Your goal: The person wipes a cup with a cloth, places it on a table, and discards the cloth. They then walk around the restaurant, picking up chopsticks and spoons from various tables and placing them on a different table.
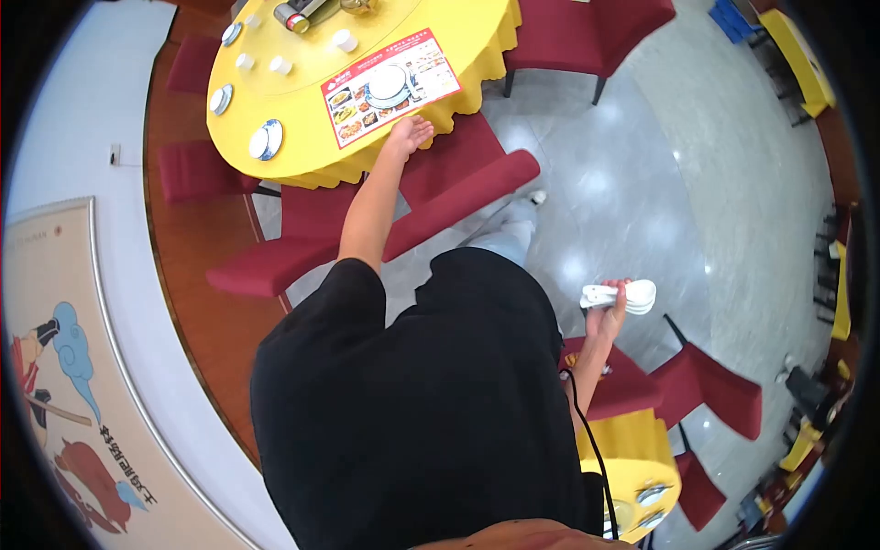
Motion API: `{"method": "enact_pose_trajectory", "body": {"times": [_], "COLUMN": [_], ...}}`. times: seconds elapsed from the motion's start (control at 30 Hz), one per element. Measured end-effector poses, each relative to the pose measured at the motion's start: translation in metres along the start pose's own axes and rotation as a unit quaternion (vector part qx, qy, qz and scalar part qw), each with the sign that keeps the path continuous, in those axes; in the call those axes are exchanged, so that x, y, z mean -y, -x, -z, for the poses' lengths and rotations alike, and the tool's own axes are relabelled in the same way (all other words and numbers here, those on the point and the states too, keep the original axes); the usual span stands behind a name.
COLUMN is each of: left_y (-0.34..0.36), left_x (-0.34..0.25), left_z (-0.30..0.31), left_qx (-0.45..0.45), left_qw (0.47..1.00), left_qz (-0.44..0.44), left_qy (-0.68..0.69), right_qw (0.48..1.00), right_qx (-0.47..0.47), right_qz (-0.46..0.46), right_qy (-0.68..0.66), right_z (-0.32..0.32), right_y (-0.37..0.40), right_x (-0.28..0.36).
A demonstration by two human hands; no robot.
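My left hand (411,136) reaches to the near edge of a round yellow-covered table (302,170), its fingers apart with nothing in them. Just beyond it lies a red printed placemat (346,128) with a white bowl on a plate (388,82). Out to the right, above the floor, my right hand (605,316) is closed round a stack of white spoons (632,297). Their bowls point right.
Red chairs (467,202) stand against the near side of the table. Small white cups (345,39) and further place settings (266,140) are on it. A second yellow table (632,445) and red chairs (720,380) are at lower right.
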State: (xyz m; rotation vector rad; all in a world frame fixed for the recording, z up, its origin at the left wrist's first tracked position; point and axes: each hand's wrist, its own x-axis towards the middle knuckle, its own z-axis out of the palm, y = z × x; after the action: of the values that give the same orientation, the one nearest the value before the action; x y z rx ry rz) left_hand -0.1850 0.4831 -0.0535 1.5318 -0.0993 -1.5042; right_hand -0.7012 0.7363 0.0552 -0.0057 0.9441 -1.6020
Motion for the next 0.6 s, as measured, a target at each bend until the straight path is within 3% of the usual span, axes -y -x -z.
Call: {"method": "enact_pose_trajectory", "body": {"times": [0.1,0.23,0.5,0.6], "left_y": [-0.077,-0.147,-0.186,-0.182], "left_x": [-0.004,-0.007,-0.014,-0.007], "left_z": [-0.008,-0.016,-0.015,-0.026], "left_qx": [-0.072,-0.148,-0.294,-0.291], "left_qw": [0.995,0.987,0.947,0.926], "left_qz": [-0.014,-0.055,-0.028,-0.112], "left_qy": [0.072,0.026,0.124,0.214], "right_qw": [1.000,0.997,0.989,0.984], "right_qx": [-0.012,-0.045,-0.044,-0.061], "right_qz": [-0.013,-0.038,-0.072,-0.094], "right_qy": [0.015,0.050,0.118,0.135], "right_z": [-0.010,-0.049,-0.146,-0.165], "right_y": [-0.057,-0.121,-0.243,-0.288], "right_x": [0.012,0.033,0.078,0.080]}}
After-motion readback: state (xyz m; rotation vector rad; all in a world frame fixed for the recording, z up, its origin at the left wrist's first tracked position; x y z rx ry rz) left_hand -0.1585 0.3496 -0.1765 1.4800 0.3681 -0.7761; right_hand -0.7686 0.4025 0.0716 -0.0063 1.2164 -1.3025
